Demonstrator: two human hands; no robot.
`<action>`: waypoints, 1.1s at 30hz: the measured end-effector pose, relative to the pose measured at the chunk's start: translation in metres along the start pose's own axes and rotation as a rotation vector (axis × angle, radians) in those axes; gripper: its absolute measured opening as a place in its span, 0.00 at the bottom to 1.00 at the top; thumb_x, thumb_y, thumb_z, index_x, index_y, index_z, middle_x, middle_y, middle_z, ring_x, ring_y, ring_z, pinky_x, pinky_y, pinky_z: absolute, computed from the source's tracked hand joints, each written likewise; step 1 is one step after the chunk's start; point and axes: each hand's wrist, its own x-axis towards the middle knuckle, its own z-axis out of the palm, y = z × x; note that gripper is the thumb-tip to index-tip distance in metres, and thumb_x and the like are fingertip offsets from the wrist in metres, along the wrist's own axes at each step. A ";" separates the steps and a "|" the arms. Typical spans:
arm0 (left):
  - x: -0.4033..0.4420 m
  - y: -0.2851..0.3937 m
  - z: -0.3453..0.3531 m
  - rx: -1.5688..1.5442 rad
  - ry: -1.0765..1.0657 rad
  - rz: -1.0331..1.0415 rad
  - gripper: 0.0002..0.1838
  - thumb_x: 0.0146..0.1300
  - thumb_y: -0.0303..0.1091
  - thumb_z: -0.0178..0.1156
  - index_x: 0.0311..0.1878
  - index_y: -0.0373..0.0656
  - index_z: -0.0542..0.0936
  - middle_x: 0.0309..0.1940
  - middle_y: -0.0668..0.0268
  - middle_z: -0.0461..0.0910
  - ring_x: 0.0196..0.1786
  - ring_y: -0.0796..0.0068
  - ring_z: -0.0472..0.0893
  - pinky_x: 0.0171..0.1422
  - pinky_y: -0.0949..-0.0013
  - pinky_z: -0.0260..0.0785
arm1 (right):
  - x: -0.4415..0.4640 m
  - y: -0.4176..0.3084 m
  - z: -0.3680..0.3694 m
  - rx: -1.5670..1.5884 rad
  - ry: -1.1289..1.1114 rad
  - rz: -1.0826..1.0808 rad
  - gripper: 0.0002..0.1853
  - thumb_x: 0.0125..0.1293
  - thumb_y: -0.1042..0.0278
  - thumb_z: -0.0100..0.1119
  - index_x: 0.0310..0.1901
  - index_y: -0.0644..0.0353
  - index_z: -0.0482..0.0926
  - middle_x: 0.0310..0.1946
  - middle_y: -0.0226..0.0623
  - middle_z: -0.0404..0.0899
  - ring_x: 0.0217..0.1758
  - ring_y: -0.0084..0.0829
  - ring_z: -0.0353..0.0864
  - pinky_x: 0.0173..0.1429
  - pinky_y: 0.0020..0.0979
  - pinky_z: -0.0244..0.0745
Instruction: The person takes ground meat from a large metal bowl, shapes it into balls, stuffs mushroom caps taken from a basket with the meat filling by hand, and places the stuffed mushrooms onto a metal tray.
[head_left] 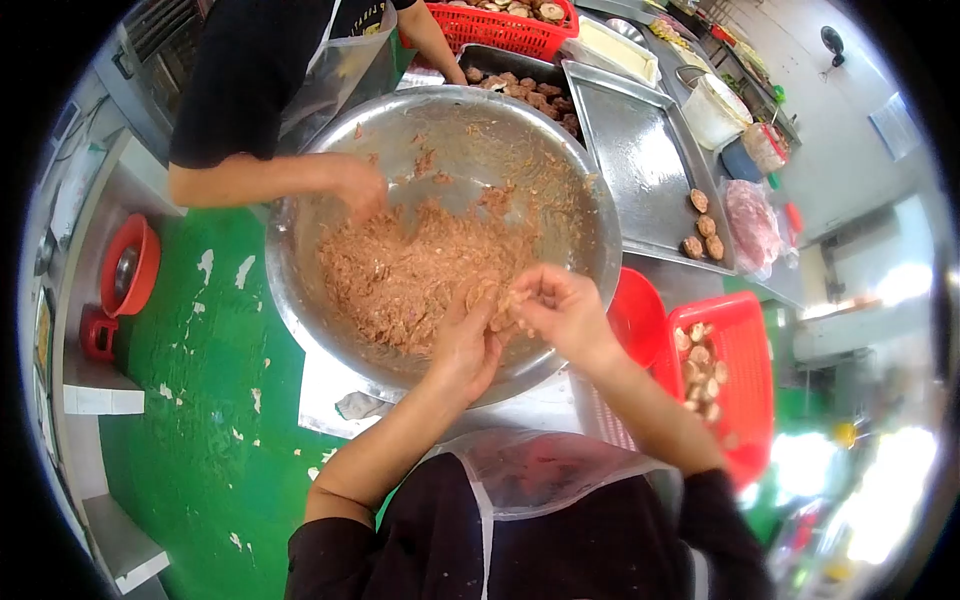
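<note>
Over the near right side of a large steel bowl point(290, 300), my two hands are close together. The bowl holds a big mass of minced meat point(400, 280). My left hand point(465, 350) is palm up, its fingers curled round a small mushroom cap point(484, 293). From the right, my right hand point(568, 312) comes in with thumb and fingers pinched at a bit of minced meat point(508, 308) by the cap. Fingers partly hide both pieces. Across the bowl, another person's hand point(358, 188) reaches into the meat.
To the right, a red basket point(755, 350) holds mushroom caps point(705, 375), beside a red bowl point(635, 315). A metal tray point(640, 150) bears several stuffed mushrooms point(707, 225). Behind stand a dark tray of stuffed mushrooms point(530, 95) and another red basket point(500, 35).
</note>
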 end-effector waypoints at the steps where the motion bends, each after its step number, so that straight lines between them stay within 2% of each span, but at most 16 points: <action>1: 0.001 0.001 -0.002 -0.014 -0.002 -0.008 0.14 0.70 0.35 0.48 0.56 0.45 0.65 0.50 0.64 0.71 0.51 0.70 0.74 0.50 0.64 0.73 | 0.001 -0.004 -0.001 0.097 0.007 0.052 0.05 0.60 0.78 0.55 0.38 0.61 0.75 0.31 0.31 0.79 0.30 0.22 0.79 0.30 0.23 0.72; 3: 0.004 0.002 -0.007 -0.076 0.002 -0.030 0.14 0.70 0.37 0.46 0.57 0.46 0.65 0.50 0.63 0.71 0.51 0.68 0.75 0.50 0.63 0.73 | 0.002 -0.022 -0.004 0.287 0.017 0.156 0.05 0.63 0.80 0.52 0.39 0.61 0.74 0.32 0.29 0.78 0.31 0.16 0.77 0.30 0.19 0.71; 6: 0.005 0.009 -0.016 -0.057 -0.023 -0.020 0.20 0.72 0.44 0.38 0.57 0.41 0.65 0.51 0.60 0.73 0.51 0.65 0.77 0.49 0.67 0.76 | 0.007 -0.023 -0.002 0.419 0.120 -0.106 0.07 0.63 0.81 0.51 0.41 0.60 0.74 0.32 0.30 0.78 0.30 0.15 0.76 0.29 0.18 0.70; 7: 0.005 0.012 -0.019 -0.030 -0.036 -0.009 0.24 0.72 0.48 0.35 0.57 0.38 0.65 0.52 0.59 0.74 0.51 0.64 0.77 0.49 0.68 0.77 | 0.013 -0.010 -0.009 0.347 0.156 -0.223 0.10 0.62 0.79 0.53 0.45 0.61 0.75 0.36 0.35 0.80 0.34 0.26 0.80 0.35 0.24 0.75; 10: 0.003 0.024 -0.023 -0.077 -0.059 -0.011 0.28 0.71 0.53 0.30 0.58 0.39 0.65 0.51 0.57 0.74 0.51 0.62 0.78 0.52 0.66 0.76 | 0.026 0.025 -0.024 -0.805 -0.081 -0.493 0.15 0.60 0.75 0.54 0.50 0.60 0.74 0.44 0.42 0.79 0.44 0.39 0.80 0.46 0.32 0.75; 11: 0.001 0.027 -0.025 -0.075 -0.105 -0.019 0.29 0.71 0.54 0.29 0.58 0.39 0.64 0.52 0.57 0.73 0.52 0.62 0.77 0.54 0.64 0.75 | 0.030 0.024 -0.020 -0.946 -0.264 -0.353 0.20 0.59 0.72 0.55 0.54 0.58 0.73 0.49 0.45 0.76 0.51 0.46 0.76 0.55 0.36 0.71; 13: -0.001 0.033 -0.028 -0.078 -0.195 -0.028 0.31 0.70 0.57 0.27 0.60 0.41 0.63 0.54 0.57 0.72 0.54 0.61 0.75 0.57 0.60 0.72 | 0.030 0.012 -0.018 -0.649 -0.161 -0.267 0.18 0.59 0.71 0.54 0.53 0.58 0.74 0.49 0.46 0.76 0.51 0.45 0.76 0.54 0.37 0.72; 14: -0.004 0.031 -0.026 -0.069 -0.160 -0.031 0.31 0.70 0.57 0.28 0.60 0.41 0.62 0.55 0.58 0.70 0.56 0.62 0.74 0.58 0.58 0.71 | 0.027 -0.001 -0.008 -0.495 -0.112 -0.206 0.17 0.60 0.71 0.54 0.52 0.58 0.75 0.49 0.46 0.76 0.50 0.45 0.76 0.53 0.37 0.72; 17: -0.006 0.033 -0.012 -0.008 -0.126 -0.064 0.31 0.69 0.59 0.29 0.62 0.44 0.60 0.59 0.61 0.67 0.60 0.64 0.70 0.61 0.56 0.67 | 0.027 -0.006 0.013 -0.461 -0.122 -0.347 0.16 0.60 0.70 0.54 0.50 0.59 0.76 0.47 0.45 0.77 0.50 0.44 0.77 0.52 0.38 0.73; 21: -0.009 0.032 -0.011 -0.025 -0.178 -0.117 0.31 0.69 0.60 0.33 0.63 0.45 0.58 0.60 0.64 0.64 0.61 0.67 0.68 0.62 0.56 0.65 | 0.018 0.004 0.015 -0.669 -0.086 -0.589 0.14 0.58 0.71 0.57 0.46 0.59 0.78 0.42 0.43 0.79 0.48 0.43 0.78 0.50 0.37 0.74; 24: -0.012 0.032 -0.008 -0.063 -0.159 -0.148 0.32 0.68 0.61 0.35 0.62 0.44 0.60 0.58 0.64 0.66 0.60 0.68 0.69 0.62 0.58 0.65 | 0.011 0.006 0.015 -0.559 -0.056 -0.496 0.11 0.57 0.73 0.58 0.43 0.62 0.80 0.43 0.45 0.80 0.51 0.43 0.78 0.53 0.38 0.73; 27: -0.010 0.025 -0.008 -0.129 -0.128 -0.199 0.32 0.68 0.61 0.35 0.59 0.42 0.64 0.55 0.63 0.70 0.58 0.68 0.71 0.61 0.61 0.66 | 0.005 0.005 0.019 -0.659 0.049 -0.593 0.11 0.56 0.71 0.60 0.42 0.60 0.80 0.39 0.42 0.80 0.47 0.42 0.79 0.50 0.37 0.75; 31: -0.013 0.020 0.004 -0.123 -0.091 -0.244 0.31 0.69 0.59 0.35 0.55 0.40 0.69 0.52 0.63 0.73 0.55 0.70 0.74 0.60 0.64 0.67 | 0.003 0.013 0.016 -0.643 0.073 -0.579 0.12 0.55 0.70 0.61 0.42 0.59 0.80 0.40 0.41 0.80 0.48 0.41 0.79 0.51 0.37 0.75; 33: -0.013 0.019 0.006 -0.092 -0.156 -0.196 0.32 0.69 0.60 0.31 0.58 0.40 0.66 0.54 0.61 0.71 0.57 0.68 0.72 0.61 0.61 0.66 | 0.004 0.013 0.012 -0.531 0.063 -0.578 0.13 0.55 0.69 0.61 0.43 0.59 0.80 0.41 0.41 0.80 0.49 0.41 0.78 0.53 0.38 0.73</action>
